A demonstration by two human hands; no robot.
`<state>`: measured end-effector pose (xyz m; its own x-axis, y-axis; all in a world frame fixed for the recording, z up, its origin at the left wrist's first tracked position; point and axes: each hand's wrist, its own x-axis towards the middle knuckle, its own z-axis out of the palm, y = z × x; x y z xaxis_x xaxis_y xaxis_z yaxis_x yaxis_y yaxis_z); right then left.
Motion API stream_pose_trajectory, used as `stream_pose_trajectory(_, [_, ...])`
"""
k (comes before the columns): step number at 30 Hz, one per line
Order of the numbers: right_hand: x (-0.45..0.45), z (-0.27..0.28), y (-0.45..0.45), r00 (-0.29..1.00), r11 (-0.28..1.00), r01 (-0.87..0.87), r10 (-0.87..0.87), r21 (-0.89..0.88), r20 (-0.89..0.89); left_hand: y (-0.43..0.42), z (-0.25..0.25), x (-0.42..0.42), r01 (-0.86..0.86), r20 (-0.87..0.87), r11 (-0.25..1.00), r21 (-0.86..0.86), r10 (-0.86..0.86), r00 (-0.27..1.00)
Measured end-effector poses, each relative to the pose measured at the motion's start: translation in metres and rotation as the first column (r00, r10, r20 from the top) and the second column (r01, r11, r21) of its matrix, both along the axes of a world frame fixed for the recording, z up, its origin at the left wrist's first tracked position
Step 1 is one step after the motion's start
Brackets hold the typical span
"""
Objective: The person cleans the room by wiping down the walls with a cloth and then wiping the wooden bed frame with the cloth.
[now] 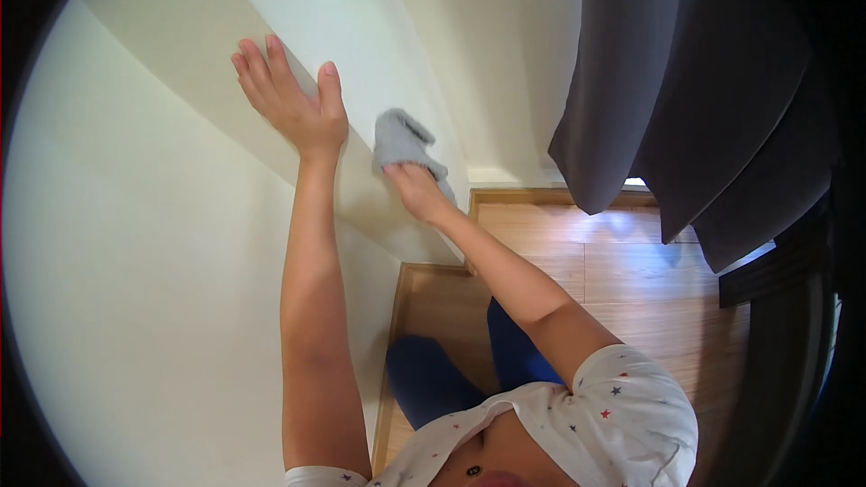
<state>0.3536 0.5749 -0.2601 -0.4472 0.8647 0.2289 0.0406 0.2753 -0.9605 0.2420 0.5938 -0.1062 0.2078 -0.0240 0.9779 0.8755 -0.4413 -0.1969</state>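
My left hand (296, 108) lies against the pale wall (180, 45) near a vertical corner, its fingers stretched out and the thumb spread to the right. Lower and to the right, my right hand (419, 191) grips a grey cloth (403, 140) by its lower part. The cloth is bunched up and appears pressed to the lighter face of the wall beside the corner. Part of the right fingers is hidden by the cloth.
Dark grey curtains (622, 72) hang at the right. Below is a wooden floor (631, 271) with a wooden baseboard (514, 195) along the walls. A dark piece of furniture (776, 352) stands at the lower right.
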Motion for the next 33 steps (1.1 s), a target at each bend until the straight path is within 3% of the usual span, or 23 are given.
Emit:
stream_pose_trajectory(1, [-0.004,0.004,0.013,0.999,1.000,0.021,-0.021,0.012,-0.044,0.000,0.000,0.000,0.002,-0.004,1.000,0.004,-0.002,1.000])
stream_pose_trajectory(4, [-0.017,0.006,0.041,0.900,0.936,0.325,-0.262,0.135,-0.349,-0.003,0.000,-0.002,-0.007,-0.012,1.000,-0.001,0.007,1.000])
stream_pose_trajectory(7, [-0.016,0.000,0.058,0.886,0.936,0.352,-0.329,0.011,-0.327,-0.005,0.003,-0.001,-0.020,-0.016,1.000,-0.013,0.019,1.000])
stream_pose_trajectory(10, [-0.004,0.034,0.056,0.940,0.974,0.216,-0.188,0.071,-0.284,-0.003,0.002,-0.001,-0.005,-0.012,1.000,-0.011,0.005,1.000])
stream_pose_trajectory(11, [-0.010,0.048,0.056,0.898,0.933,0.283,-0.176,0.224,-0.402,-0.003,0.001,-0.002,0.000,-0.014,1.000,-0.013,-0.001,1.000])
stream_pose_trajectory(13, [-0.003,0.093,0.056,0.953,0.960,0.124,-0.045,0.252,-0.299,-0.003,0.003,-0.003,0.012,-0.024,1.000,-0.008,-0.012,1.000])
stream_pose_trajectory(16, [-0.015,0.106,0.092,0.896,0.940,0.255,-0.141,0.228,-0.422,-0.001,-0.007,-0.004,0.036,0.008,0.999,-0.042,-0.035,0.999])
stream_pose_trajectory(19, [-0.020,0.061,0.133,0.806,0.868,0.479,-0.376,0.129,-0.456,-0.001,-0.013,-0.009,0.058,0.031,0.996,-0.075,-0.056,0.998])
stream_pose_trajectory(23, [-0.010,-0.049,0.159,0.748,0.741,0.660,-0.634,0.120,-0.199,0.000,-0.021,-0.011,0.090,0.076,0.989,-0.118,-0.082,0.994])
stream_pose_trajectory(26, [0.034,-0.043,0.151,0.805,0.803,0.593,-0.592,0.058,-0.042,0.001,-0.027,-0.014,0.076,0.071,0.991,-0.114,-0.068,0.995])
stream_pose_trajectory(28, [0.060,-0.010,0.158,0.714,0.646,0.684,-0.687,0.339,-0.132,0.004,-0.026,-0.012,0.084,0.080,0.989,-0.120,-0.075,0.994])
stream_pose_trajectory(30, [0.089,0.030,0.167,0.537,0.385,0.720,-0.837,0.577,-0.111,0.005,-0.026,-0.013,0.090,0.091,0.988,-0.123,-0.079,0.993])
stream_pose_trajectory(32, [0.114,0.045,0.187,0.342,0.189,0.594,-0.939,0.782,-0.032,-0.003,-0.029,-0.017,0.093,0.102,0.988,-0.122,-0.080,0.992])
stream_pose_trajectory(33, [0.126,0.038,0.194,0.295,0.203,0.476,-0.953,0.856,0.062,-0.002,-0.029,-0.018,0.090,0.104,0.988,-0.122,-0.077,0.992])
